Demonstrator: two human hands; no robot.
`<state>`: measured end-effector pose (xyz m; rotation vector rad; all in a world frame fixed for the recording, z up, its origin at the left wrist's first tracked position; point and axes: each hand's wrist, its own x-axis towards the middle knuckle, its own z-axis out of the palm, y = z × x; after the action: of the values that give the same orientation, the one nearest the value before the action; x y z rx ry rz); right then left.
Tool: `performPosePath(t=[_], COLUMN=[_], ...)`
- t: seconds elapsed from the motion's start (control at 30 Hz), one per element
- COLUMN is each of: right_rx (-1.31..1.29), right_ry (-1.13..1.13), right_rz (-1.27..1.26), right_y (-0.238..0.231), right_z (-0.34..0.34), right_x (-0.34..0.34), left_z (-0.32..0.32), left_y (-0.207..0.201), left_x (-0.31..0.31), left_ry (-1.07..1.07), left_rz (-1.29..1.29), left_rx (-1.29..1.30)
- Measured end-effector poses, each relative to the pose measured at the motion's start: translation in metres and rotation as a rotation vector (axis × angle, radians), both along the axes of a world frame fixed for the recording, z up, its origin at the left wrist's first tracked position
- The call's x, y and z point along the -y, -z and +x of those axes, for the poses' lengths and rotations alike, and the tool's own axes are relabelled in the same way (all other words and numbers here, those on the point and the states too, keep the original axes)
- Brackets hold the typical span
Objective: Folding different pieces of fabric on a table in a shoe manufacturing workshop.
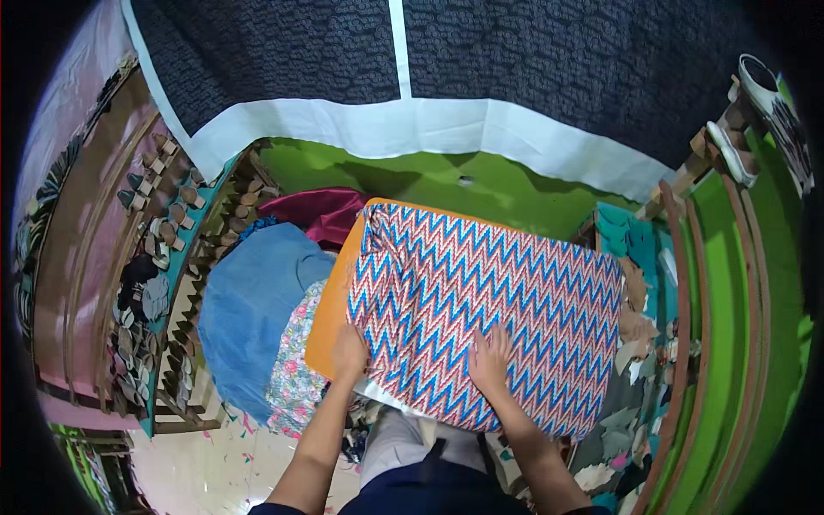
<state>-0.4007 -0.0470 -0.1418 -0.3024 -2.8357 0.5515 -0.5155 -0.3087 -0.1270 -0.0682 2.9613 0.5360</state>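
A cloth with red, white and blue zigzag stripes (498, 300) lies spread over an orange board (330, 313) in front of me. My left hand (349, 350) rests on the cloth's near left edge, where it meets the orange board, fingers curled over the edge. My right hand (489, 359) lies flat on the cloth near its front edge, fingers spread and pointing away from me. Neither hand lifts anything.
A blue cloth (253, 309) and a floral cloth (296, 369) are piled at the left, a dark red cloth (322, 210) behind them. Cloth scraps (635, 360) litter the right side. A dark patterned hanging with a white border (429, 124) spans the back. Green shelves (730, 309) stand at the right.
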Motion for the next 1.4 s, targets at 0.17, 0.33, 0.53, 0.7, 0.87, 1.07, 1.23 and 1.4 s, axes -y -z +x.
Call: performPosePath(t=[0.17, 0.33, 0.53, 0.7, 0.87, 1.07, 1.23, 1.4], right_rx=[-0.033, 0.022, 0.125, 0.161, 0.082, -0.012, 0.05, 0.131], right_ry=[-0.071, -0.126, -0.327, -0.378, -0.423, -0.491, -0.572, -0.659], right_rz=[-0.073, 0.006, -0.031, 0.034, 0.112, -0.068, -0.01, -0.045], right_y=[-0.014, -0.013, -0.026, -0.011, -0.016, -0.033, -0.011, -0.014], right_z=[-0.009, -0.013, -0.014, 0.002, 0.009, 0.035, 0.044, 0.044], right_x=[0.05, 0.08, 0.13, 0.164, 0.169, 0.163, 0.157, 0.162], left_z=[0.001, -0.001, -0.007, 0.018, 0.021, 0.025, 0.037, 0.034], left_y=[-0.015, -0.024, -0.024, -0.022, -0.02, -0.029, -0.018, 0.02], left_x=[0.038, 0.077, 0.101, 0.09, 0.109, 0.151, 0.161, 0.183], left_ry=[0.049, 0.111, 0.044, 0.143, 0.102, -0.134, -0.348, -0.218], left_rz=[0.111, 0.16, 0.323, 0.4, 0.381, 0.842, 0.775, 0.334], left_rx=[-0.006, 0.015, 0.091, -0.091, 0.173, 0.026, 0.134, -0.126])
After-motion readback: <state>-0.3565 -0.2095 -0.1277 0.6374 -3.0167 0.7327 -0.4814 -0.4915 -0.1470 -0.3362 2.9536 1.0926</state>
